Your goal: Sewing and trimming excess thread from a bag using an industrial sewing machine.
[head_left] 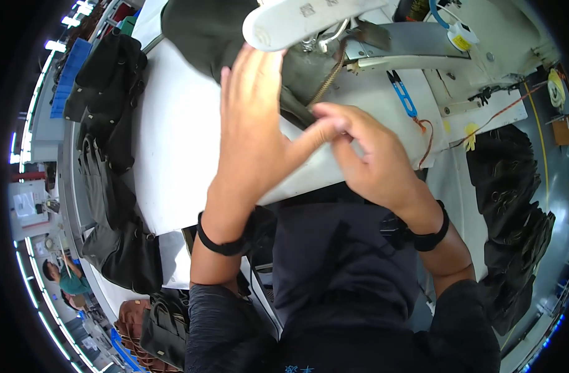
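Note:
A dark olive fabric piece lies at the sewing machine, partly under its white head cover. Along its right side runs a brass-coloured strip that looks like a zipper. My left hand is stretched out flat, fingertips at the fabric below the machine head, thumb reaching right. My right hand is bent into a pinch by the lower end of the zipper, its fingertips meeting my left thumb tip. Whatever those fingers hold is hidden.
Blue thread snips on a red cord lie right of the needle area. Dark bags line the table's left edge, and more dark pieces are heaped at right. A brown woven bag sits lower left. Another person is far left.

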A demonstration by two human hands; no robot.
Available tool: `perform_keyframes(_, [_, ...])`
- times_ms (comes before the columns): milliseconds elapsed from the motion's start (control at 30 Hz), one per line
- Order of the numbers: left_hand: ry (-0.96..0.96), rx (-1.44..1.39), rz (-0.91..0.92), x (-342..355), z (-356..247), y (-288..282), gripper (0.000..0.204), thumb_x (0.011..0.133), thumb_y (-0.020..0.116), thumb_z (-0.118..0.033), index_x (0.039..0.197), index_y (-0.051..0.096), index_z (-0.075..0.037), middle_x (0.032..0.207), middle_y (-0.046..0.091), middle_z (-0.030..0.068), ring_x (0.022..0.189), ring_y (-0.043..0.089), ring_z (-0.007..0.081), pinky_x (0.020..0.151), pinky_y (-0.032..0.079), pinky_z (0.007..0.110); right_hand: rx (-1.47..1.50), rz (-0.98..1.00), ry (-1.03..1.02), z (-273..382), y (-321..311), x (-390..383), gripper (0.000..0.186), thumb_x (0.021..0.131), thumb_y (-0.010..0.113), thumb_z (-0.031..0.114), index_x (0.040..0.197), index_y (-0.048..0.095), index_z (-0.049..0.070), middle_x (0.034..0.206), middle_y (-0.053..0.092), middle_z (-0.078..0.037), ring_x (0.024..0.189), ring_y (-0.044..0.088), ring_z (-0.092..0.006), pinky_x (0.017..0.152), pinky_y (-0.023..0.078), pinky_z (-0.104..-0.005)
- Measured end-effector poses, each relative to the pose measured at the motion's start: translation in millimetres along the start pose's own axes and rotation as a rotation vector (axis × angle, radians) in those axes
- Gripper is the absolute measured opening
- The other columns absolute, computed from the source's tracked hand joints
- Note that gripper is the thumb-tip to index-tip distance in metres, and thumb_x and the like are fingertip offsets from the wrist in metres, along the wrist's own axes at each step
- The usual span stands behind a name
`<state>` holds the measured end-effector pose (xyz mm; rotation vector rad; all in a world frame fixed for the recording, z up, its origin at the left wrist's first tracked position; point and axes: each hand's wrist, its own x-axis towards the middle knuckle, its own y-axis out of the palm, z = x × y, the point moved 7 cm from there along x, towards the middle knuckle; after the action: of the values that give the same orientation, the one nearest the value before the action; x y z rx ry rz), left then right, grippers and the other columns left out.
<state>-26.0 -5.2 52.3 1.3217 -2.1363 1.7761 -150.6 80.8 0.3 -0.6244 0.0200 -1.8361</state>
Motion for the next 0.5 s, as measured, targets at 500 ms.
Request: perform_keyframes(500, [0.333, 0.108, -0.399, -0.2, 11.9, 2.9, 0.038, 0.077, 0.068, 0.006, 0.111, 0.074, -0.009, 0.116, 0.075, 0.0036, 0.108, 0.069, 0.0228, 0.102, 0.051, 0.042, -0.33, -0.215, 0.146, 21.4, -144.3, -25.6, 0.027, 0.103, 0.06, 0.009, 0.127, 0.069, 0.003, 0.111, 0.073, -0.005, 0.092, 0.066, -0.0087, 0.084, 0.052, -0.0246])
